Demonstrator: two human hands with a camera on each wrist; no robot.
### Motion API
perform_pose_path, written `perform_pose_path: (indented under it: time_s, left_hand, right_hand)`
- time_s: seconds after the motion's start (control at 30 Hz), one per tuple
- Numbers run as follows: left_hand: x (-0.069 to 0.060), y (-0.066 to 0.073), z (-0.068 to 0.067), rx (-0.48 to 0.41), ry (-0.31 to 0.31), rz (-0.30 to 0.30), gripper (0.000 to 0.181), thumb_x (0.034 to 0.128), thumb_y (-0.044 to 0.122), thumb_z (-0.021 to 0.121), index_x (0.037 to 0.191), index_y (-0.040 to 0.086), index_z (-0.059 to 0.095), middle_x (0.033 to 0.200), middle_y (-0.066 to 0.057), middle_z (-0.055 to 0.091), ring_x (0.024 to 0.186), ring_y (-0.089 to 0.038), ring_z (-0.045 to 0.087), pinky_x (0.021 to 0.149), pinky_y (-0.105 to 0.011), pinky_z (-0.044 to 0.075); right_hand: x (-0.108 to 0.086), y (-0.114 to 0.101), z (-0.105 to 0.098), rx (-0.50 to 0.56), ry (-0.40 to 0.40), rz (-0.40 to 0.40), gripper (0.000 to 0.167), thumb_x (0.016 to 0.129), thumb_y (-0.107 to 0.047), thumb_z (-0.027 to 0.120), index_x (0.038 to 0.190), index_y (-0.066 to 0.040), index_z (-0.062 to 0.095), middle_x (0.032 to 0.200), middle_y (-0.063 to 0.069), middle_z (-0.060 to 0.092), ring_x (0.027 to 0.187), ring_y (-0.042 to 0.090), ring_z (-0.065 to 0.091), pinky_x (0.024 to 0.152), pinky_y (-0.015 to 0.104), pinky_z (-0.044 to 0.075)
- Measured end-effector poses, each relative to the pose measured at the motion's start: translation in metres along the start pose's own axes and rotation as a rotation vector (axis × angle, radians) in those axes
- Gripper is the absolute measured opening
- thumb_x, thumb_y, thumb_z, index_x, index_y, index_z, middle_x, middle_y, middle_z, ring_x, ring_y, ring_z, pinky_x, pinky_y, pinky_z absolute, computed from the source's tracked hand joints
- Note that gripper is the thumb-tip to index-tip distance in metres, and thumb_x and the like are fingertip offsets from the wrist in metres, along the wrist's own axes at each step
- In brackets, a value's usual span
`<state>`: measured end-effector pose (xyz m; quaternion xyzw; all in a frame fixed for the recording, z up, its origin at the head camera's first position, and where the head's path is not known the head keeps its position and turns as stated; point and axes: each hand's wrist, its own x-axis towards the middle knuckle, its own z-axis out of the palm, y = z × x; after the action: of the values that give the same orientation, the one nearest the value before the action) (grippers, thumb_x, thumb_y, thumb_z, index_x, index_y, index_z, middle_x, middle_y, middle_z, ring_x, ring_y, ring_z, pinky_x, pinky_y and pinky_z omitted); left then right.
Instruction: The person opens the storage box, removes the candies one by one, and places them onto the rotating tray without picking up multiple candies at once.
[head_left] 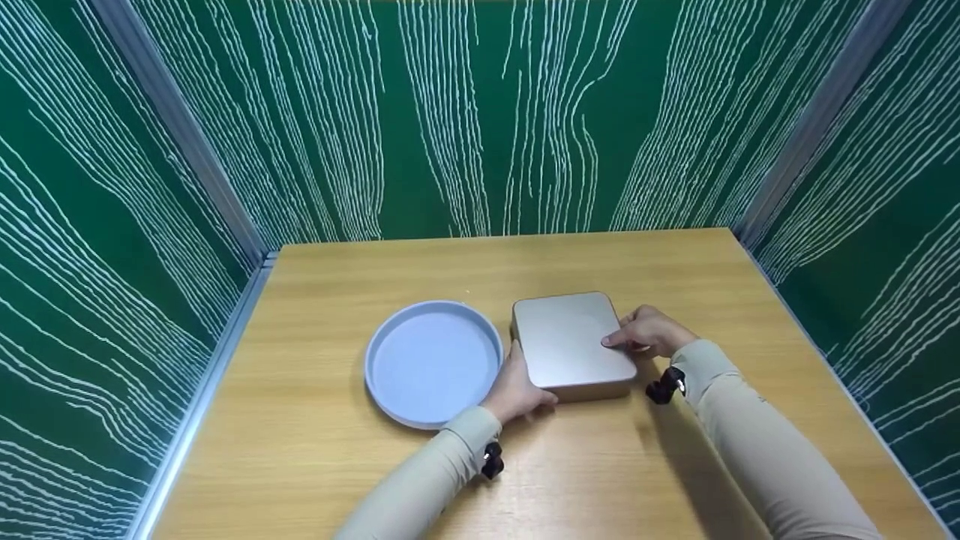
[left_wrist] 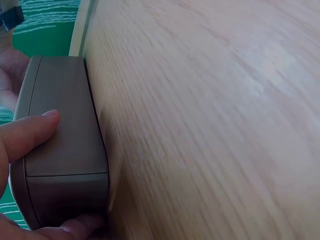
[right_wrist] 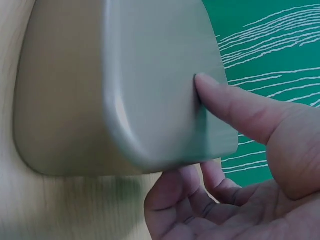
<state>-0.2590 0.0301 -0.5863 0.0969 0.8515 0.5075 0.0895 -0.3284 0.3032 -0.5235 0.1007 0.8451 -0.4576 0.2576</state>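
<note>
A square metal box (head_left: 571, 337) with rounded corners, a silvery top and brownish sides sits on the table. My left hand (head_left: 516, 385) grips its left front corner, the thumb lying on the front side and fingers along the left side. In the left wrist view a thin seam runs round the box's side (left_wrist: 62, 115) near the top. My right hand (head_left: 649, 331) holds the right edge; its thumb presses on the top (right_wrist: 150, 75) and its bent fingers are against the right side, partly hidden. To the left stands a round pale blue tray (head_left: 435, 366) with a low rim, close to my left hand.
The wooden table (head_left: 322, 300) ends at green walls (head_left: 495, 135) with white wavy lines, behind and at both sides. Metal frame posts (head_left: 176, 120) stand at the back corners. A small black device (head_left: 666, 385) is worn at each wrist.
</note>
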Motion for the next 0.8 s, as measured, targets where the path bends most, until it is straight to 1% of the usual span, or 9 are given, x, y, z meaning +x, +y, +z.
perform_pose_path:
  time_s: [0.07, 0.13, 0.2, 0.3, 0.37, 0.43, 0.57, 0.6, 0.8]
  left_hand:
    - [0.0001, 0.0008, -0.0001, 0.009, -0.009, -0.02, 0.138, 0.0707, 0.0, 0.098, 0.17, -0.008, 0.003, 0.173, -0.037, 0.022, 0.073, -0.038, 0.073, 0.056, -0.035, 0.064]
    - [-0.0003, 0.002, -0.0004, 0.029, -0.012, -0.027, 0.137, 0.0719, 0.002, 0.098, 0.17, -0.009, 0.003, 0.174, -0.037, 0.021, 0.091, -0.041, 0.077, 0.076, -0.04, 0.068]
    - [-0.0011, 0.0033, -0.0007, 0.054, -0.008, -0.025, 0.136, 0.0723, 0.005, 0.099, 0.169, -0.01, 0.004, 0.174, -0.036, 0.022, 0.121, -0.042, 0.07, 0.106, -0.041, 0.061]
    - [-0.0025, 0.005, -0.001, 0.064, -0.008, -0.017, 0.135, 0.0728, 0.006, 0.099, 0.169, -0.011, 0.005, 0.173, -0.037, 0.022, 0.125, -0.039, 0.068, 0.115, -0.038, 0.054]
    - [-0.0027, 0.0047, -0.0013, 0.059, -0.01, -0.025, 0.135, 0.0732, 0.005, 0.098, 0.169, -0.011, 0.004, 0.173, -0.038, 0.022, 0.089, -0.032, 0.075, 0.097, -0.033, 0.063]
    - [-0.0025, 0.0043, -0.0011, 0.049, -0.015, -0.038, 0.135, 0.074, 0.004, 0.097, 0.169, -0.011, 0.003, 0.172, -0.039, 0.022, 0.057, -0.022, 0.065, 0.071, -0.032, 0.066]
    - [-0.0019, 0.0025, -0.0002, 0.033, -0.01, -0.052, 0.135, 0.0741, 0.003, 0.097, 0.169, -0.01, 0.002, 0.171, -0.04, 0.022, 0.042, -0.011, 0.051, 0.055, -0.027, 0.061]
    - [-0.0019, 0.0021, 0.0, 0.022, -0.011, -0.055, 0.135, 0.0744, 0.002, 0.096, 0.169, -0.01, 0.001, 0.171, -0.04, 0.022, 0.041, -0.011, 0.051, 0.049, -0.028, 0.059]
    - [-0.0029, 0.0017, 0.0017, -0.019, -0.002, -0.053, 0.135, 0.0729, -0.001, 0.096, 0.17, -0.009, 0.001, 0.171, -0.041, 0.024, 0.043, -0.013, 0.054, 0.041, -0.031, 0.056]
  right_hand:
    - [-0.0007, -0.0018, 0.0007, -0.008, 0.004, -0.007, 0.04, 0.09, -0.018, 0.086, 0.082, -0.015, 0.047, 0.086, 0.0, 0.053, 0.09, 0.02, 0.055, 0.095, 0.046, 0.06]
    - [-0.0012, -0.0028, 0.0016, -0.014, 0.003, -0.019, 0.038, 0.09, -0.017, 0.086, 0.08, -0.015, 0.049, 0.083, -0.002, 0.053, 0.086, 0.017, 0.055, 0.087, 0.039, 0.061]
    - [-0.0018, -0.0035, 0.0023, -0.015, 0.003, -0.03, 0.037, 0.09, -0.016, 0.086, 0.078, -0.015, 0.051, 0.079, -0.004, 0.054, 0.082, 0.015, 0.054, 0.079, 0.033, 0.06]
    - [-0.0025, -0.0042, 0.0019, -0.011, -0.002, -0.038, 0.037, 0.09, -0.014, 0.086, 0.074, -0.016, 0.052, 0.073, -0.006, 0.055, 0.077, 0.012, 0.053, 0.074, 0.029, 0.059]
    - [-0.0023, -0.0051, 0.0013, -0.007, -0.006, -0.032, 0.037, 0.09, -0.013, 0.085, 0.073, -0.016, 0.053, 0.073, -0.006, 0.055, 0.077, 0.012, 0.053, 0.073, 0.029, 0.059]
    - [-0.0019, -0.0061, 0.0007, -0.004, -0.011, -0.021, 0.035, 0.09, -0.013, 0.085, 0.075, -0.015, 0.054, 0.075, -0.005, 0.056, 0.078, 0.013, 0.054, 0.074, 0.03, 0.059]
    - [-0.0001, -0.0072, -0.0003, -0.002, -0.026, 0.005, 0.029, 0.091, -0.013, 0.085, 0.08, -0.012, 0.057, 0.081, -0.003, 0.058, 0.083, 0.015, 0.056, 0.077, 0.031, 0.06]
    - [0.0005, -0.0071, -0.0005, -0.004, -0.029, 0.009, 0.029, 0.091, -0.014, 0.085, 0.081, -0.011, 0.058, 0.082, -0.002, 0.058, 0.084, 0.015, 0.057, 0.078, 0.031, 0.06]
    - [0.0025, -0.0053, -0.0021, -0.022, -0.045, 0.023, 0.025, 0.092, -0.018, 0.084, 0.085, -0.01, 0.061, 0.086, 0.0, 0.057, 0.088, 0.018, 0.056, 0.081, 0.033, 0.06]
